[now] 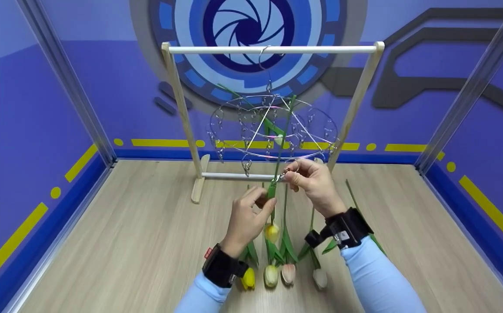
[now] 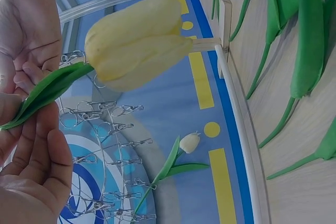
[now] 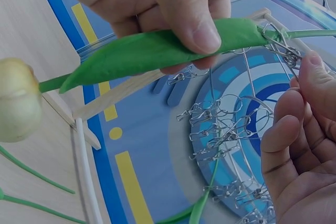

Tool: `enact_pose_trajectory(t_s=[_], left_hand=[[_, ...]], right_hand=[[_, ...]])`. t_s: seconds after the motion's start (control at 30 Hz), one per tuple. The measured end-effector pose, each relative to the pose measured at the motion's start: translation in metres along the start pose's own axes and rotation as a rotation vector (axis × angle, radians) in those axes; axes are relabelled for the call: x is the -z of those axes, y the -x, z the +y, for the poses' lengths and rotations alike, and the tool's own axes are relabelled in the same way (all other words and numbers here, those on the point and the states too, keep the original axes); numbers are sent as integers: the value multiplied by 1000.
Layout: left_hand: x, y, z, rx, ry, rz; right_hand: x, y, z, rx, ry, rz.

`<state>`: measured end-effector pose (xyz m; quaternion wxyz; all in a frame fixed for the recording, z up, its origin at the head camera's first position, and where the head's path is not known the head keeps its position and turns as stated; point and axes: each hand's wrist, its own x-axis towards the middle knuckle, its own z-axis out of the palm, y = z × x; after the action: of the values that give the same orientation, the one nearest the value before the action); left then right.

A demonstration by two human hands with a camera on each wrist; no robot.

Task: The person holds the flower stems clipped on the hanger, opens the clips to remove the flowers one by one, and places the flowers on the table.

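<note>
A yellow artificial tulip hangs head down, its stem pointing up toward the hanger. My left hand grips it by the green leaf and stem, thumb on one side. My right hand pinches a metal clip, which sits around the stem just above the leaf. The clip belongs to a round wire clip hanger. A white tulip hangs from the hanger farther back, held by its stem.
A wooden stand with a white top rod bears the hanger. On the table lie a bright yellow tulip, a pale yellow one, a pink one and a white one. Blue walls enclose the table.
</note>
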<state>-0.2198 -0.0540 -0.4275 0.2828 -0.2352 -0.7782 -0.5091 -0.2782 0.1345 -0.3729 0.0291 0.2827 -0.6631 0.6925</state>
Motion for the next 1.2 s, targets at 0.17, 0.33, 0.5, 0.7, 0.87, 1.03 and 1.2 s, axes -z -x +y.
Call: enact_pose_trajectory(t_s=[0.17,0.33,0.5,0.7,0.87,1.03,1.2], left_hand=[[1,2,-1,-15,-18,0],[2,3,-2,-22,-17,2],[3,3,-2,-18,-30,-2],[4,4,-1,-15,-44,-2],[5,5,0,-4,-52,-7],[6,6,-1,-6,-60,-5],[8,8,-2,-18,-69,-8]], right_hand=[[1,0,1,-4,0,7],[2,-1,4,0,-5,6],[2,-1,5,-10,-21,8],[3,-2,5,-19,-17,6],[4,-3,5,-20,4,11],[4,-3,6,-26,3,16],[4,-3,6,-13,-9,6]])
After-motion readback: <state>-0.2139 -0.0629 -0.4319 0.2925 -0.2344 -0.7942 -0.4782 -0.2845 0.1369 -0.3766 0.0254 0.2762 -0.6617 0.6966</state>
